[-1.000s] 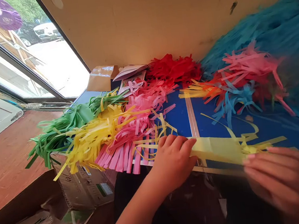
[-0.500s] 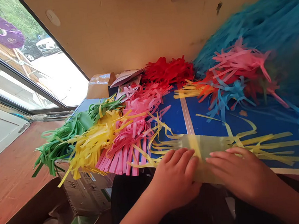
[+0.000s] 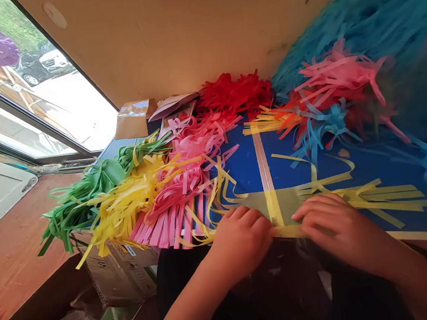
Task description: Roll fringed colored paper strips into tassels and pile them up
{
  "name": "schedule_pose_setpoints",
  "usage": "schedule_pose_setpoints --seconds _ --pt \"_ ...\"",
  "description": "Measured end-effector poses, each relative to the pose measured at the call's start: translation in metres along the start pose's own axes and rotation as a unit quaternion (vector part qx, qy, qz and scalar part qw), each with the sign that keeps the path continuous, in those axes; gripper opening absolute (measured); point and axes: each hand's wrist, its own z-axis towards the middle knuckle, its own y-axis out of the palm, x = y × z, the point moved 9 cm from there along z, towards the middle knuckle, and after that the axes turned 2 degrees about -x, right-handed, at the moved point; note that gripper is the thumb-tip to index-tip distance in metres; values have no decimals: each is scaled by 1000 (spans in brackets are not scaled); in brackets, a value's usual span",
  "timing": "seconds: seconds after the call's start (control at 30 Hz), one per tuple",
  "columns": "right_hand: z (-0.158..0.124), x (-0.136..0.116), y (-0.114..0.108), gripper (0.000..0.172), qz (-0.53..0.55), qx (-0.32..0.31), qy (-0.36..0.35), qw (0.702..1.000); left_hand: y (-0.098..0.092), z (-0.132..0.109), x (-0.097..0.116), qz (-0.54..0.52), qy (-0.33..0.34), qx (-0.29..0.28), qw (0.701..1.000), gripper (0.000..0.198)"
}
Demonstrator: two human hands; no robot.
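Observation:
A sheet of yellow fringed paper (image 3: 283,206) lies flat on the blue tabletop (image 3: 241,172), its cut strips fanning out to the right. My left hand (image 3: 241,243) curls over its near edge. My right hand (image 3: 334,221) presses on the same sheet a little further along, with the fingers pointing left. The two hands nearly meet, and a narrow gap remains between them. A metal strip (image 3: 264,175) runs across the table and passes under the paper. Just left of my left hand lies a pink paper fringe (image 3: 170,220).
Piled beside the sheet are yellow (image 3: 122,202) and green (image 3: 83,196) fringes, with red (image 3: 233,94) and mixed pink-blue ones (image 3: 329,97) behind. A large turquoise fringe mass (image 3: 360,27) fills the right. A cardboard box (image 3: 114,272) sits at lower left, below a window (image 3: 66,104).
My hands have moved closer together on the yellow paper, and its near edge now looks gathered under them. The view has shifted slightly, so the table sits further left and higher.

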Motion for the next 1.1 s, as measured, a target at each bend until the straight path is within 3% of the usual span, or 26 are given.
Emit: schedule_pose_setpoints --seconds 0.17,0.33,0.43,0.73,0.87,1.1 --pt "22 32 3 24 -15 -49 145 988 9 11 -21 42 -124 -57 990 24" --pt "41 56 7 20 -99 -97 232 963 14 15 -32 135 -168 -41 976 19" --pt "47 60 12 21 -106 -113 237 959 15 17 -36 131 -158 -47 978 18" --pt "52 62 13 17 -125 -87 256 955 13 21 -39 62 -140 -97 983 23" --pt "48 65 13 15 -102 -100 287 947 17 22 -43 95 -153 -78 981 25" --pt "28 50 10 19 -120 -62 236 962 11 18 -39 109 -101 -49 988 21"
